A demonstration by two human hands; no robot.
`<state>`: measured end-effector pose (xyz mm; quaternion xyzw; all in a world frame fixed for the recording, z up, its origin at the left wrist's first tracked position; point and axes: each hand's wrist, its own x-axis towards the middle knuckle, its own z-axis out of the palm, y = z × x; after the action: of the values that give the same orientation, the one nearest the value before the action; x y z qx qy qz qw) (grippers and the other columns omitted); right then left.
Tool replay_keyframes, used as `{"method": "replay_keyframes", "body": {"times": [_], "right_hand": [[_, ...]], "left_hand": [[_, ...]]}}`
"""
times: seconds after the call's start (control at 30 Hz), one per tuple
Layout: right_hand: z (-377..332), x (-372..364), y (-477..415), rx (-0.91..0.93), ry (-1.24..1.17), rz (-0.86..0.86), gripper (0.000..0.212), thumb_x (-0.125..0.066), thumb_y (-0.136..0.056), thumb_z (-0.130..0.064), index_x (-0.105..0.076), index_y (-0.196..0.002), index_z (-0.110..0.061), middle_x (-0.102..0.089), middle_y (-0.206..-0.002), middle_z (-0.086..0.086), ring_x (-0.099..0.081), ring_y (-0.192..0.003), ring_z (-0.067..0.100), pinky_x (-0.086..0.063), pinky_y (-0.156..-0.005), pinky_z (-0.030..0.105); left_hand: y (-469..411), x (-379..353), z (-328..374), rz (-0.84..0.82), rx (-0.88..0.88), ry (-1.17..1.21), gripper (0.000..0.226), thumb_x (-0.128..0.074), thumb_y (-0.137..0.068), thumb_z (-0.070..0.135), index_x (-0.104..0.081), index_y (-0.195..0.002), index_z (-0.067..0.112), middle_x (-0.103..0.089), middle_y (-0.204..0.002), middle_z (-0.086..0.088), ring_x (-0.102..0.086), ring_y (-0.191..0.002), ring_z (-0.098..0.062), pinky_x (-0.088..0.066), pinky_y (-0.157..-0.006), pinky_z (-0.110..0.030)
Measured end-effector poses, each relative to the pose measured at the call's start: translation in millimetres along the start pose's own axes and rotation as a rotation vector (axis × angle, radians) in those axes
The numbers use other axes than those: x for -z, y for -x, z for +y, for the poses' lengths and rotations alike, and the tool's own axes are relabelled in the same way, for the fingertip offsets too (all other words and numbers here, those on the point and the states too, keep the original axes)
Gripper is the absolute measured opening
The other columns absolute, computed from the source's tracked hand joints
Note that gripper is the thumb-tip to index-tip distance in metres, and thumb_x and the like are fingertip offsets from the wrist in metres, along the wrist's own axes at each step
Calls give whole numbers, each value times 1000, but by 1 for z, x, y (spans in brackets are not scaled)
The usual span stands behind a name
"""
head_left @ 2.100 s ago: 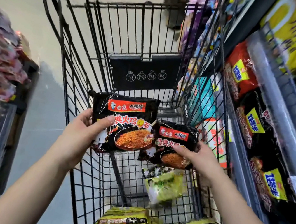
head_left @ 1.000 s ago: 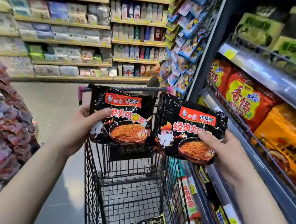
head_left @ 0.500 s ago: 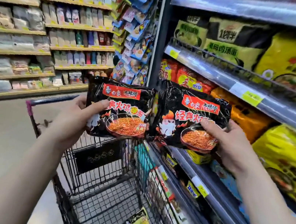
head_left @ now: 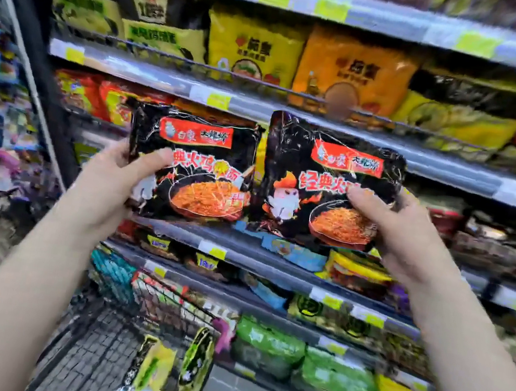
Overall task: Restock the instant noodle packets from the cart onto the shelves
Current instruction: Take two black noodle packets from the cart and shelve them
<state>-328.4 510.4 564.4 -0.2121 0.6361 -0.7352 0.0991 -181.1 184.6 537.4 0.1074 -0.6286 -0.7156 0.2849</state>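
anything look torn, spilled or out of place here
Nothing clearly stands out. The left hand grips the left packet and the right hand the right packet; both black wrappers are crinkled but show no tear or spill. The shelves behind are too blurred to judge.

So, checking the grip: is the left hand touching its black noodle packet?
Touching. Head view: left hand grips the black noodle packet, thumb across its front.

Left hand (head_left: 113, 182) holds one black noodle packet (head_left: 209, 153); right hand (head_left: 406, 232) holds its twin (head_left: 332, 163) (shelves (head_left: 154, 75) behind).
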Motion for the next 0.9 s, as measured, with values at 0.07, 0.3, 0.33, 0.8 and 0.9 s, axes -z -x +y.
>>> {"method": "replay_keyframes", "body": {"times": [0.07,0.3,0.33,0.8,0.9], "right_hand": [[-13,37,24,24,23,100,55,-87,-53,-34,-71,-103,-16,-80,-95,-1,-74,-84,12,-59,-75,28],[-62,172,119,102,67,362,58,-87,-56,-32,-69,-108,-12,-79,-95,2,-74,-84,15,-60,-75,31],[-69,191,134,108,71,398,58,-87,-58,-30,-68,-110,-11,-79,-95,2,-75,-84,15,-59,-74,30],[-134,457,391,152,173,819,67,-88,-65,-32,-67,-124,-8,-77,-113,12,-75,-103,31,-58,-87,42],[-140,498,437,148,178,893,67,-89,-63,-32,-68,-122,-8,-78,-110,11,-76,-100,30,-59,-82,40]], "left_hand": [[-1,-41,-4,-62,24,32,60,-89,-54,45,-71,-105,19,-79,-101,0,-75,-88,-16,-61,-75,-29],[17,-204,-10,-325,71,88,79,-92,-62,41,-63,-126,4,-74,-115,-12,-72,-97,-25,-58,-78,-34],[23,-228,-11,-350,72,92,80,-91,-65,39,-62,-129,3,-74,-114,-12,-71,-98,-26,-58,-78,-34],[217,-574,-30,-809,98,142,55,-90,-50,48,-67,-90,17,-75,-70,6,-68,-59,-4,-50,-50,-17],[252,-629,-39,-855,124,160,74,-94,-42,59,-68,-97,16,-75,-78,5,-70,-69,-8,-48,-55,-22]]}}
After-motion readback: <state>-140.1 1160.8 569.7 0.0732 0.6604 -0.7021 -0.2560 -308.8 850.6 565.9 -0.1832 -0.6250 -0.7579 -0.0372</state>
